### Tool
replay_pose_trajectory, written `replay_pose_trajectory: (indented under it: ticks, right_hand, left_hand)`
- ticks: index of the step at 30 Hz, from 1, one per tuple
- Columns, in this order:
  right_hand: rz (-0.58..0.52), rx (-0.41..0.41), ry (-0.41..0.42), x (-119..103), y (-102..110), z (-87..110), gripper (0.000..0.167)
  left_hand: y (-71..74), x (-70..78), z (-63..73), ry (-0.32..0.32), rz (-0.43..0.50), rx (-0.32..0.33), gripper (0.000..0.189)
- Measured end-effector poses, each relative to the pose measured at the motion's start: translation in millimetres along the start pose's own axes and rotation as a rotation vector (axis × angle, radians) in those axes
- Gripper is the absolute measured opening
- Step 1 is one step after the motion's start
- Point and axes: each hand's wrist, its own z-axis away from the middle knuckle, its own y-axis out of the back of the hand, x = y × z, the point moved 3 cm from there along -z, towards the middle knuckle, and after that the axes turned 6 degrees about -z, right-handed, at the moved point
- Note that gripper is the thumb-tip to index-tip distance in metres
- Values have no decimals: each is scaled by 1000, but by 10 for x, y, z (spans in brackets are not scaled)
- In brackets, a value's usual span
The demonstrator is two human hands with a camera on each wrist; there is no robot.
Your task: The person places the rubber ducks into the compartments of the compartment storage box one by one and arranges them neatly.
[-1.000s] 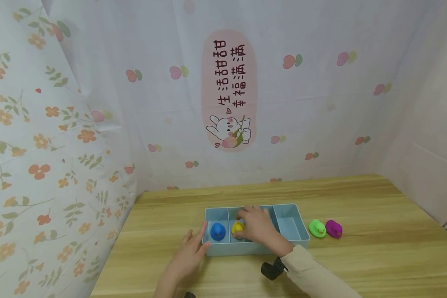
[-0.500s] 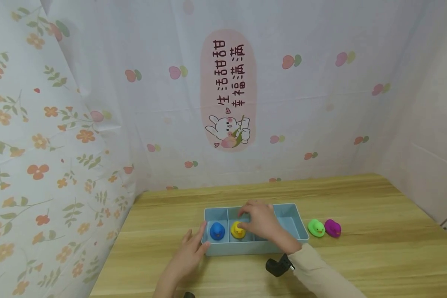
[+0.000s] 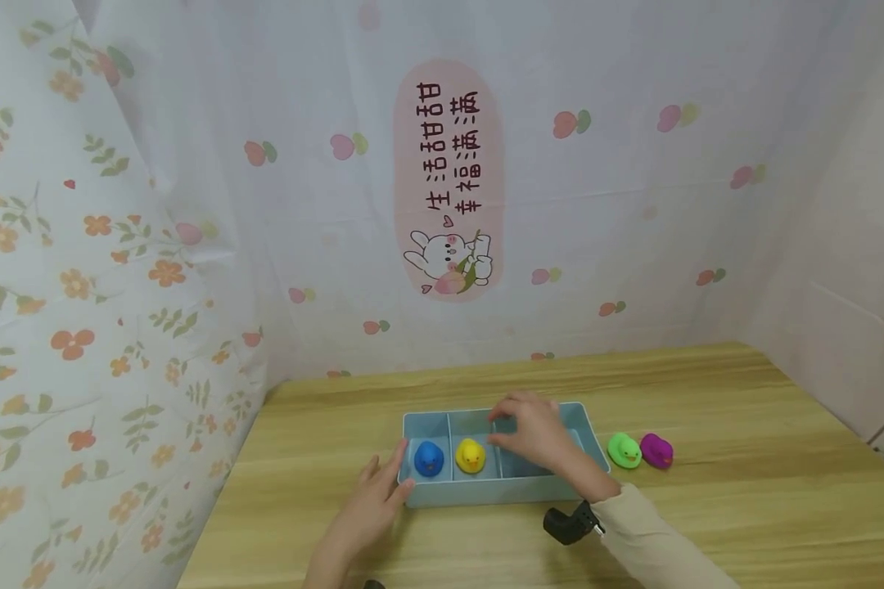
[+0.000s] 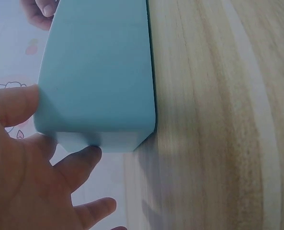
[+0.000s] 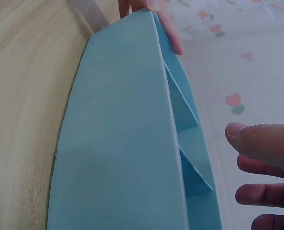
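Note:
A light-blue divided box [image 3: 486, 492] stands on the table. Its leftmost compartment holds a blue rubber duck [image 3: 429, 460], and a yellow rubber duck [image 3: 471, 456] sits upright in the one beside it. My left hand [image 3: 372, 499] steadies the box's left end, fingertips against the end wall and thumb at the front corner. Over the compartment right of the yellow duck hovers my right hand [image 3: 534, 429], with thumb and fingers apart and nothing between them. In the right wrist view those fingers [image 5: 261, 139] are beyond the rim; the ducks are hidden behind the box's wall there.
A green rubber duck [image 3: 624, 451] and a purple rubber duck [image 3: 657, 451] lie close together on the wooden table [image 3: 744, 507], just right of the box. Printed cloth [image 3: 324, 245] hangs behind and at the left of the table.
My right hand has let go of the yellow duck and moved up and to the right, leaving it in its compartment. The left hand stays at the box's end.

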Motion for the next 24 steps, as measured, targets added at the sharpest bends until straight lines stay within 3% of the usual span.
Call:
replay_pose_trajectory:
  ticks: [8,24]
  right_hand:
    - [-24,32,-4,77,142,14,21]
    - [-4,84,-30,398,361,237,19]
  left_hand:
    - [-3,-9,2,10,11,9,58]
    - [13,24,7,-5,6,-12,58]
